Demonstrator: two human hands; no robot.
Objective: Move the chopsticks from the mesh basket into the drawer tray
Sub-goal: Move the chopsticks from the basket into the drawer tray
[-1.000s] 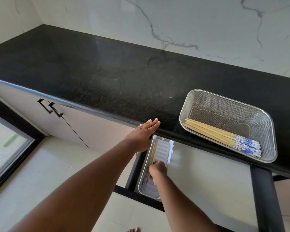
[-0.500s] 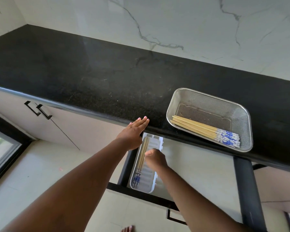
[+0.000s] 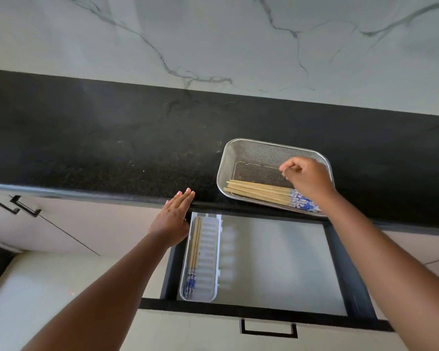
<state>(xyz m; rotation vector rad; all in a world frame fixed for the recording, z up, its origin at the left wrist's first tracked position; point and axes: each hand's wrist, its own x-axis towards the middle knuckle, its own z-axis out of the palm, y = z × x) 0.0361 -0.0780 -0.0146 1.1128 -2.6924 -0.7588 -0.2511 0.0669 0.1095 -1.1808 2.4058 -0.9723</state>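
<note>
A metal mesh basket (image 3: 241, 150) sits on the black countertop near its front edge. Several wooden chopsticks (image 3: 259, 192) with blue-and-white patterned ends lie along its near side. My right hand (image 3: 308, 179) hovers over the basket's right part with fingers loosely curled and nothing in them. Below, the drawer (image 3: 276, 262) stands pulled out. A white ribbed tray (image 3: 209, 257) lies at its left side, holding a few chopsticks (image 3: 194, 252) along its left wall. My left hand (image 3: 174, 216) rests flat against the counter edge, just left of the tray.
The black countertop (image 3: 112, 148) stretches left under a marble wall. Cabinet doors with black handles (image 3: 13, 206) are at lower left. The drawer's black front edge and handle (image 3: 268, 328) lie nearest me.
My right hand left the drawer tray, rose and moved right over the mesh basket. The chopsticks it placed stay in the tray. My left hand stays at the counter edge.
</note>
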